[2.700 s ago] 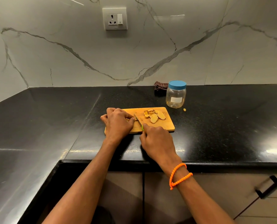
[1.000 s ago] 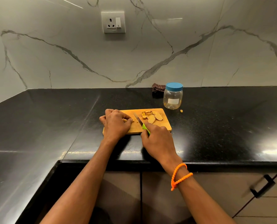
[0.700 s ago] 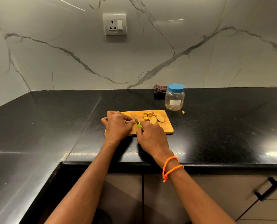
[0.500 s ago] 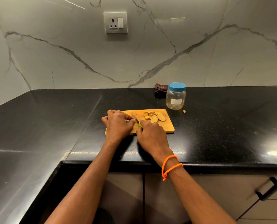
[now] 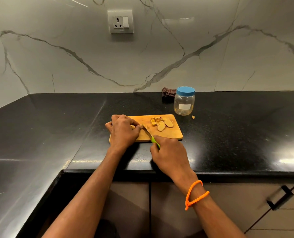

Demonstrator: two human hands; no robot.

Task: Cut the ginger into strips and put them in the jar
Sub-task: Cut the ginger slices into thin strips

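Right hand (image 5: 169,156) drew back; knife (image 5: 148,133) angles far-left across board (image 5: 173,134).

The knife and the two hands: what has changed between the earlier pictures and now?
The right hand drew the knife back toward the person compared with half a second ago, so more blade shows. Same as before: the left hand holds the ginger piece on the board, the slices lie there, and the jar stays lidded.
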